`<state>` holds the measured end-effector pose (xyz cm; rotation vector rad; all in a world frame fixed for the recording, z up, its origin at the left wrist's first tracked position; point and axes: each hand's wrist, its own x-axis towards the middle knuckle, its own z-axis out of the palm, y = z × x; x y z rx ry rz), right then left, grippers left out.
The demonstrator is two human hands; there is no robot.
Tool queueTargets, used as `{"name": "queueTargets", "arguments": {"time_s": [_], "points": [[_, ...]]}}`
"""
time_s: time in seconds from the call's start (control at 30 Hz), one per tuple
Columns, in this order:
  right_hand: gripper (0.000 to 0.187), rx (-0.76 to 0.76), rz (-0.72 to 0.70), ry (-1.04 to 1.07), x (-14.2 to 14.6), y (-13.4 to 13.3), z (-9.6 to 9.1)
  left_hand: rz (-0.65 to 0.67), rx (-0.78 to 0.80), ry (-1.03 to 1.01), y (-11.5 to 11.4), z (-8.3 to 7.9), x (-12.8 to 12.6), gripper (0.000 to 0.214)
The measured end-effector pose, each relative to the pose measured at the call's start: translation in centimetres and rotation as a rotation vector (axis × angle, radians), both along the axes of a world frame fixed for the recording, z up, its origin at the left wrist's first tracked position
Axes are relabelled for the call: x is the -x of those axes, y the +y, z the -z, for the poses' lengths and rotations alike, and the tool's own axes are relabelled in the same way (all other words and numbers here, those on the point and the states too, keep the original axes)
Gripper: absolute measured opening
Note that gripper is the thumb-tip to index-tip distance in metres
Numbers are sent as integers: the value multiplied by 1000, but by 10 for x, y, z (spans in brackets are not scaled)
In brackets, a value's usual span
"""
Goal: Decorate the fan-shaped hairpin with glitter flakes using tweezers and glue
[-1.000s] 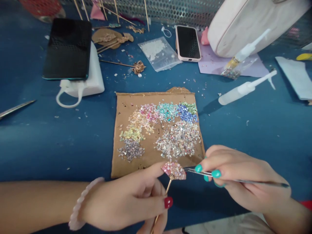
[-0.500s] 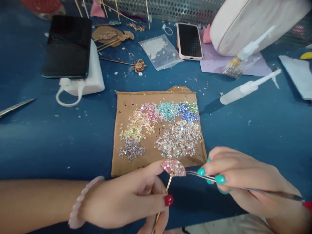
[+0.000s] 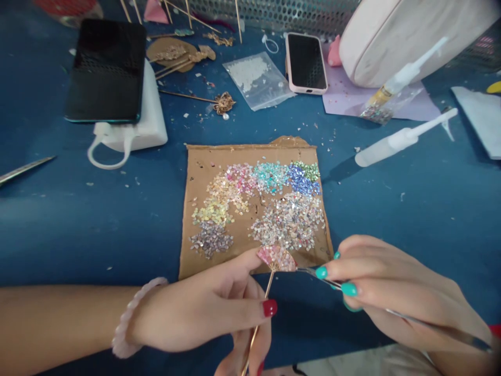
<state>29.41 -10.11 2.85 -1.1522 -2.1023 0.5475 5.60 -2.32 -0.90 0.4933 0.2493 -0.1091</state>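
My left hand (image 3: 211,313) is closed round the gold stem of a fan-shaped hairpin (image 3: 277,258), and a fingertip touches the fan's left edge. Pink and pale shiny chips cover the fan. My right hand (image 3: 395,292) pinches metal tweezers (image 3: 329,282), whose tips meet the fan's right edge; whether a chip is between them is too small to tell. Just beyond my hands lies a cardboard sheet (image 3: 242,250) with piles of tiny chips sorted by colour: grey, yellow, peach, pink, turquoise, blue, green and a large silvery pile (image 3: 289,222).
A black phone (image 3: 107,70) rests on a white power bank (image 3: 152,120) at left. At the back are metal hairpin pieces (image 3: 224,103), a plastic bag (image 3: 256,81) and a pink-cased phone (image 3: 306,62). Two glue applicators (image 3: 385,149) are at right; another pointed tool (image 3: 25,169) is far left.
The fan has risen slightly in view and tilted a little, its face foreshortened. The tweezers have followed, their tips staying at its right edge. Both hands keep their hold.
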Motion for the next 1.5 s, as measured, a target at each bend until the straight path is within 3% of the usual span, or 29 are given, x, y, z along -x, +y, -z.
{"name": "queueTargets", "arguments": {"time_s": [0.37,0.6,0.77,1.03,1.27,1.5], "points": [[22,-8,-35,9,0,5,1,14,-45,27,3,0,-1,20],[23,8,-7,-6,0,2,3,6,-46,30,-1,-3,1,6],[23,-41,-27,34,1,3,3,14,-33,23,-2,0,1,16],[23,62,71,-12,4,-1,-3,-10,-48,20,-1,-1,0,14],[23,4,13,19,0,-2,4,7,-28,-9,-1,1,0,15],[21,12,50,17,2,-4,2,6,-29,8,-1,-1,0,18]]}}
